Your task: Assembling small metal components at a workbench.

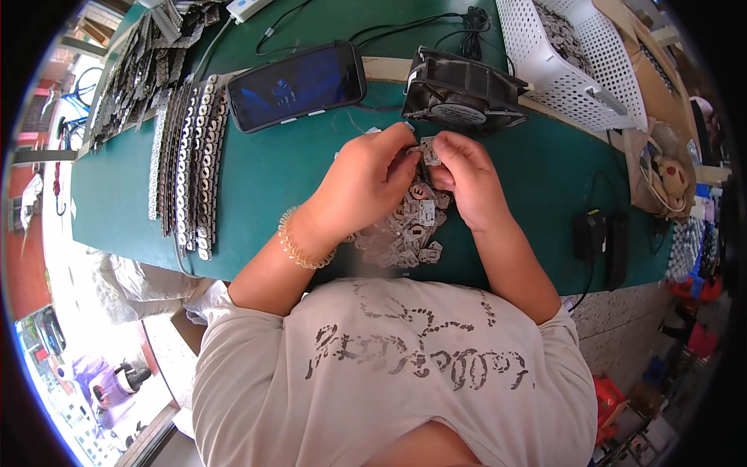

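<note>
Over a pile of small pale parts (420, 214), some with round openings, my two hands work close together. My right hand (473, 177) pinches a small, pale, squarish part (429, 149) between thumb and fingertips. My left hand (372, 179), with a coiled bracelet on its wrist, is closed right beside that part. Its fingertips curl inward, and what they hold is mostly hidden behind them.
A phone (297, 86) and a black fan (464, 92) stand beyond my hands. Strips of linked parts (187, 167) lie left, with more heaped (140, 70) behind. A white perforated basket (576, 66) sits far right; black adapters (599, 237) lie nearer on the green table (537, 179).
</note>
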The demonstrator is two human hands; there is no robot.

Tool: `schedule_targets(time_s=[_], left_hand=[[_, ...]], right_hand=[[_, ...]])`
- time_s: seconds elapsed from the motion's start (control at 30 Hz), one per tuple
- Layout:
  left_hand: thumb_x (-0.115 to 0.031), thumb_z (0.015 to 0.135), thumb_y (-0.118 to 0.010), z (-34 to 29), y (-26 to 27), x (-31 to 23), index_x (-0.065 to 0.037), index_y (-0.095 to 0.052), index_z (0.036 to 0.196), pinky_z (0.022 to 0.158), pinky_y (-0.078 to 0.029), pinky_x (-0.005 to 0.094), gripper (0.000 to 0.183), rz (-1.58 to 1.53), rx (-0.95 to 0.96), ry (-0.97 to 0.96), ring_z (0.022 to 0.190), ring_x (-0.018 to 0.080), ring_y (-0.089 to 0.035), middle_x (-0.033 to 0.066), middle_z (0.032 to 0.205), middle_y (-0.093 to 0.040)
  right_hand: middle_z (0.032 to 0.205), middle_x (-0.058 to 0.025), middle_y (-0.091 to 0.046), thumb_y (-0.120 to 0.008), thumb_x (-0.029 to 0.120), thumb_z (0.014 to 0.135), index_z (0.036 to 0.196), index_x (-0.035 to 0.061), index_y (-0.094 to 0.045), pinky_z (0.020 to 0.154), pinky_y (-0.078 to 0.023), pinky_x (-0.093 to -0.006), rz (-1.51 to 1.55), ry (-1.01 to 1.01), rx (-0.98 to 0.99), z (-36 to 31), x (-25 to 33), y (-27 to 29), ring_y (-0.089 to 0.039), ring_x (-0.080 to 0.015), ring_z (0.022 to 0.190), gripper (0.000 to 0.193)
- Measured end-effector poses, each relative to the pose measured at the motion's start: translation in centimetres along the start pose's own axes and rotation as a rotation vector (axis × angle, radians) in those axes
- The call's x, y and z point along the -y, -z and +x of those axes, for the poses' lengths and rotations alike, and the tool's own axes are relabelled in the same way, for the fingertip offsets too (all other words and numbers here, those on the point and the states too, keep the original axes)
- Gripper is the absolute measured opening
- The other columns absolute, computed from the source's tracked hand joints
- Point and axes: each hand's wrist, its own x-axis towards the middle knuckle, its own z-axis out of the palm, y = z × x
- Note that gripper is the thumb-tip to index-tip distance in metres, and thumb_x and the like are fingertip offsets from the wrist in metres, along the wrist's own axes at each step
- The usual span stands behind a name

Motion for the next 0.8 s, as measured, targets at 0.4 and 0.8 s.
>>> schedule_targets(time_s=[0.4,0.8], left_hand=[[0.003,0.084,-0.059,0.1,0.7,-0.2,0.000,-0.056,0.092,0.059,-0.041,0.0302,0.009,0.006,0.034,-0.113,0.066,0.0218,-0.049,0.0101,0.078,-0.055],[-0.002,0.092,-0.057,-0.2,1.4,-0.4,0.000,-0.058,0.094,0.061,-0.036,0.0219,0.004,-0.502,0.248,0.097,0.072,0.0048,-0.042,-0.0013,0.084,-0.050]], right_hand=[[0.074,0.0048,-0.048,-0.052,0.015,0.097,0.089,0.0025,-0.056,0.054,-0.035,-0.0215,-0.041,0.097,-0.079,-0.8,0.7,-1.6,-0.043,-0.0030,0.066,0.016],[0.071,0.0035,-0.046,-0.046,0.021,0.101,0.082,0.0019,-0.052,0.054,-0.033,-0.0213,-0.449,0.290,0.005,-0.8,0.1,-1.0,-0.039,-0.0032,0.065,0.028]])
